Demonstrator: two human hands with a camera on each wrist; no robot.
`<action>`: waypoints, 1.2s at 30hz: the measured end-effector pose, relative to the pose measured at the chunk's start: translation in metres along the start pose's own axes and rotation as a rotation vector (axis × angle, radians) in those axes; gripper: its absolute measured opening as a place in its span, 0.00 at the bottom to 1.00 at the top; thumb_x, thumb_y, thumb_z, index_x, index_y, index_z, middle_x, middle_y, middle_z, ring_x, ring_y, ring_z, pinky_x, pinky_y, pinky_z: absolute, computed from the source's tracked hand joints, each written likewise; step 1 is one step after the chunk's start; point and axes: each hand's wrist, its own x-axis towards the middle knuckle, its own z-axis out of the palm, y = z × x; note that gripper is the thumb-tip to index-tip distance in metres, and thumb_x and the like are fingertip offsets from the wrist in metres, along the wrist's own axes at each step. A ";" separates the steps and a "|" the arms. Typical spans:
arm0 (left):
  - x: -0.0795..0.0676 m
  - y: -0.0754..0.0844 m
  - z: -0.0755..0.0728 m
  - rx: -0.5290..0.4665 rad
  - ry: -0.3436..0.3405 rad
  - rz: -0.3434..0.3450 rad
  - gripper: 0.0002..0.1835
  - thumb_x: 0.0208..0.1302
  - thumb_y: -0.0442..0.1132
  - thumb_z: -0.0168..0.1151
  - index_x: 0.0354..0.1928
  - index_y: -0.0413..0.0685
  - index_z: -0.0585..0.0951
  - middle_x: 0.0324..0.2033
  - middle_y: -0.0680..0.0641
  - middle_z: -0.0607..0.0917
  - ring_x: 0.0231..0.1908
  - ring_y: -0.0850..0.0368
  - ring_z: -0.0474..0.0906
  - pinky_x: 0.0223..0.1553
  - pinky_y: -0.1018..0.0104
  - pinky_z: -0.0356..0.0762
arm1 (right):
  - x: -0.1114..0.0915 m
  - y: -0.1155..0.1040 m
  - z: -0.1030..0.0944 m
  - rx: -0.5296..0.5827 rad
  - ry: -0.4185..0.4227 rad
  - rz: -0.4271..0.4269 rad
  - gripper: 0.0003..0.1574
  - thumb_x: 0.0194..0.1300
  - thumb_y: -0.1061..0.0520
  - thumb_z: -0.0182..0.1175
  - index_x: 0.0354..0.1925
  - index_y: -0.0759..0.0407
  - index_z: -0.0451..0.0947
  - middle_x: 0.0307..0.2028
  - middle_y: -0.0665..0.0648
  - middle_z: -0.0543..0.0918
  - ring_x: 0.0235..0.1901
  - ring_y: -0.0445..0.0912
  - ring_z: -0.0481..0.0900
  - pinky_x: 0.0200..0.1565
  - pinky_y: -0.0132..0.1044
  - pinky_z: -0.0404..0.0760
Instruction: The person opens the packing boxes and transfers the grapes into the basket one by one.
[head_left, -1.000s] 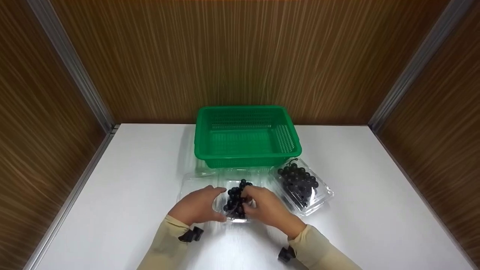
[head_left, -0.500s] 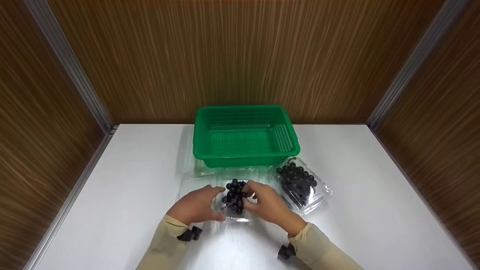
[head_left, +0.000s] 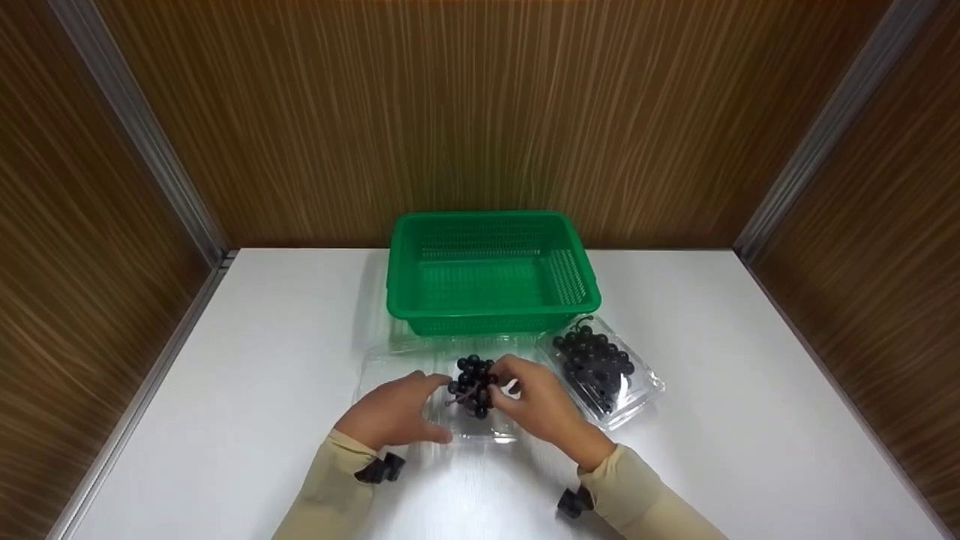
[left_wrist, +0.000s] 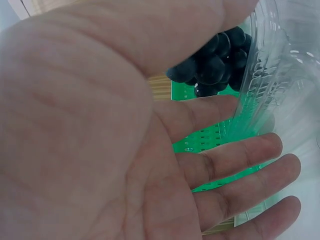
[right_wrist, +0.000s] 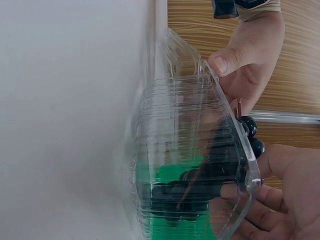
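Note:
A bunch of dark grapes [head_left: 474,384] is at the clear plastic clamshell box [head_left: 480,435], part of it above the rim in the right wrist view. My right hand [head_left: 536,397] pinches the bunch from its right side with thumb and fingers. A thin stem [right_wrist: 239,107] pokes out on the near left of the grapes. Beside the box's left side, my left hand [head_left: 397,411] spreads its thumb and fingers with its tips right at the rim. In the left wrist view its fingers [left_wrist: 235,162] are nearly straight, and they hold no grapes.
Behind the box stands a green plastic basket [head_left: 495,310]. The open lid [head_left: 379,364] lies flat to the left, partly under my left hand. A second clear box [head_left: 645,394] with grapes inside sits at the right, close to the basket. Wood-grain walls enclose the white table [head_left: 720,375].
My right hand has moved slightly away from me with the grapes. The bunch has turned and shifted toward the basket, so its stem shows. My left hand has stayed at the box.

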 end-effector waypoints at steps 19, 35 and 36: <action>0.002 0.002 -0.002 0.018 0.007 0.004 0.41 0.61 0.52 0.76 0.73 0.47 0.72 0.66 0.38 0.78 0.68 0.38 0.72 0.66 0.41 0.71 | 0.005 0.000 -0.008 0.024 0.047 0.019 0.07 0.66 0.64 0.65 0.43 0.58 0.81 0.34 0.51 0.88 0.35 0.44 0.85 0.39 0.44 0.87; 0.004 0.004 -0.006 0.063 0.104 0.011 0.35 0.64 0.50 0.73 0.70 0.46 0.75 0.66 0.38 0.79 0.68 0.38 0.73 0.65 0.41 0.72 | 0.007 0.002 -0.013 0.039 0.111 -0.015 0.10 0.65 0.67 0.65 0.44 0.58 0.81 0.36 0.53 0.87 0.38 0.44 0.85 0.39 0.42 0.87; 0.004 0.004 -0.006 0.066 0.110 0.013 0.34 0.65 0.50 0.73 0.70 0.46 0.75 0.66 0.38 0.79 0.68 0.38 0.73 0.65 0.42 0.72 | 0.006 0.002 -0.014 0.040 0.118 -0.019 0.10 0.64 0.67 0.65 0.44 0.58 0.81 0.36 0.52 0.87 0.38 0.44 0.85 0.39 0.42 0.87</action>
